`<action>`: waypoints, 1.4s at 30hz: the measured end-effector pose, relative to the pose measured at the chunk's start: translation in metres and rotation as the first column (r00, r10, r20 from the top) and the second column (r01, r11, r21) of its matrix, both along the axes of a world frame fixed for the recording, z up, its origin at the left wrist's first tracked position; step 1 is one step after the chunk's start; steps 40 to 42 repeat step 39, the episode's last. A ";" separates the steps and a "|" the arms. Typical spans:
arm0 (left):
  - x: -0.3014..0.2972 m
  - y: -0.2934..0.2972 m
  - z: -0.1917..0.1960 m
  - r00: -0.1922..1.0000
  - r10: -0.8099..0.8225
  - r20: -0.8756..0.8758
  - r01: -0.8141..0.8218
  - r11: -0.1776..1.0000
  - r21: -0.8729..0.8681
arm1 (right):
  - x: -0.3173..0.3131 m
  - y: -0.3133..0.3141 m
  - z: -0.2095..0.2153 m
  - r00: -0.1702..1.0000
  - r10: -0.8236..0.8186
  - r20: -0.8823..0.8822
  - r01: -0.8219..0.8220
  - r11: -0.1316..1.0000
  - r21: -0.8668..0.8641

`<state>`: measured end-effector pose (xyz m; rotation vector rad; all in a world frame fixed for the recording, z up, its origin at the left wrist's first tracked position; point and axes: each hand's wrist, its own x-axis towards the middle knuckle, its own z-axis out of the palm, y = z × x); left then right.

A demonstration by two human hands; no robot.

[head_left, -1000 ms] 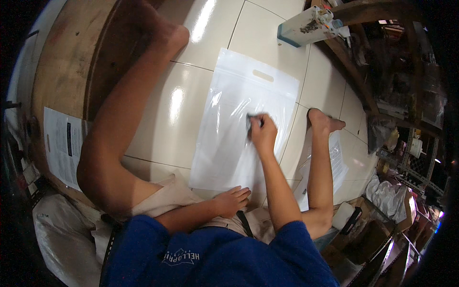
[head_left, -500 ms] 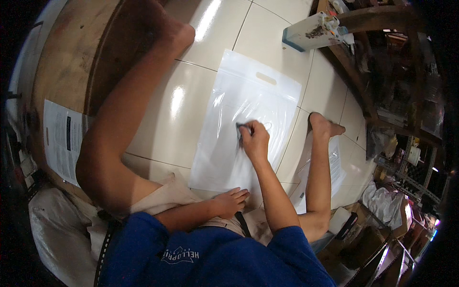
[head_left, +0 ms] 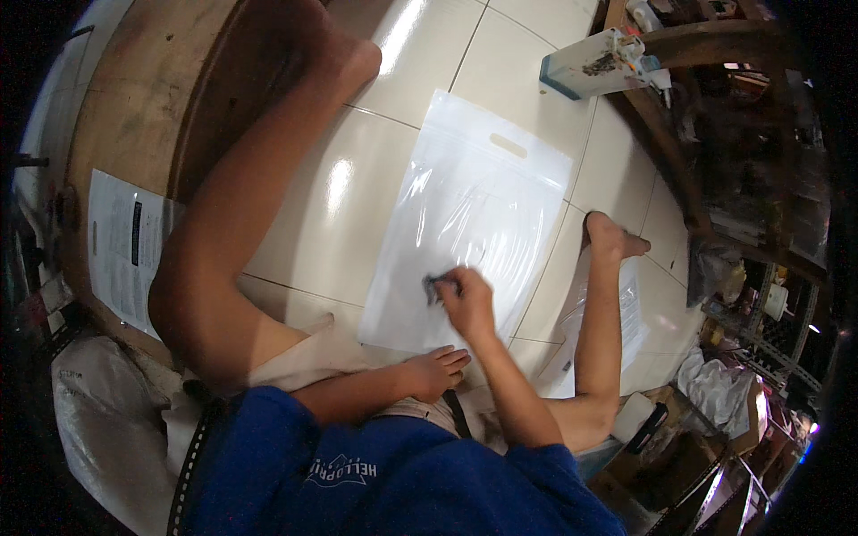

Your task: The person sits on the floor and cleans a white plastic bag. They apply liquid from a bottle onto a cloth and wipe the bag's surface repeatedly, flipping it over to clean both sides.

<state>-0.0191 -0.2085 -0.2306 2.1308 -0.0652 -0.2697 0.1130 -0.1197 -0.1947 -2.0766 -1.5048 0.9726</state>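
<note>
A white plastic bag [head_left: 416, 223] with a cut-out handle slot lies flat on the tiled floor between my legs. My right hand [head_left: 466, 302] is closed on a small dark crumpled cloth [head_left: 433, 288], held against the lower middle of the bag. The cloth is partly hidden by my fingers and slightly blurred. Close to the bag's near edge rests my left hand [head_left: 438, 371], with its fingers stretched out and nothing in it. Whether its fingertips touch the bag, I cannot tell.
A white and blue stained container [head_left: 585, 64] stands beyond the bag at the right. Printed bags lie on the wooden surface at left [head_left: 121, 259] and under my right leg [head_left: 626, 313]. Dark cluttered shelving [head_left: 760, 196] lines the right side. A plastic-wrapped bundle [head_left: 107, 429] sits at lower left.
My right hand has moved with the cloth toward me and slightly left, down the bag. My left hand stays in place. The whole view has shifted a little.
</note>
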 end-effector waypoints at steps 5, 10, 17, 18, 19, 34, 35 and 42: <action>-0.001 0.001 -0.001 0.999 -0.018 -0.034 0.018 1.000 -0.006 | 0.003 0.033 -0.024 0.987 -0.081 0.136 0.069 0.993 0.095; 0.002 0.000 -0.004 1.000 -0.025 -0.007 0.024 0.998 -0.054 | 0.072 0.160 -0.026 0.942 -0.330 0.064 0.324 0.942 0.086; 0.005 0.004 -0.001 0.999 -0.020 -0.034 0.020 1.000 -0.003 | 0.032 0.062 -0.023 0.994 -0.059 -0.090 0.054 0.997 -0.051; 0.005 0.006 0.000 0.999 -0.025 -0.047 0.025 1.000 0.000 | 0.016 0.040 -0.010 0.990 -0.068 -0.121 0.061 0.996 -0.060; 0.004 0.008 -0.002 0.998 0.057 0.001 -0.057 0.996 -0.063 | 0.003 0.026 0.005 0.974 -0.150 -0.169 0.136 0.986 -0.096; -0.052 0.311 0.019 0.900 0.436 -0.021 -0.320 0.692 0.647 | -0.013 0.131 -0.031 0.977 0.212 0.007 -0.204 0.931 0.303; -0.055 0.311 0.014 0.902 0.431 0.014 -0.335 0.680 0.652 | -0.008 0.129 -0.036 0.981 0.186 0.056 -0.194 0.938 0.286; -0.049 0.312 0.011 0.902 0.431 -0.021 -0.326 0.713 0.621 | 0.044 0.119 -0.045 0.990 0.027 0.140 -0.072 0.940 0.333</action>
